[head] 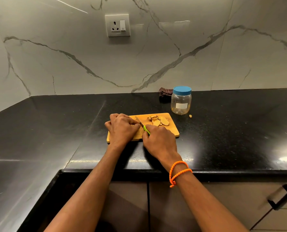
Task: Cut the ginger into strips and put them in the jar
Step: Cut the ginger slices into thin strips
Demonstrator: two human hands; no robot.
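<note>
Black granite countertop (223, 131) beneath veined marble backsplash (89, 64).

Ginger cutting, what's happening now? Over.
Left hand pins ginger on board; right hand grips knife. Slices piled, not strips yet. Jar lid on. Nothing blocking.

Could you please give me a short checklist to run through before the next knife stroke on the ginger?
1. Knife gripped by the right hand: ok.
2. Ginger piece pinned under the left hand: cannot tell, the fingers hide it.
3. Left fingertips curled back from the blade: ok, as far as visible.
4. Cutting board flat on the counter: ok.
5. Cut ginger slices clear of the blade, on the board's right part: ok.
6. Jar ready to receive strips: not ok, its blue lid is on.
</note>
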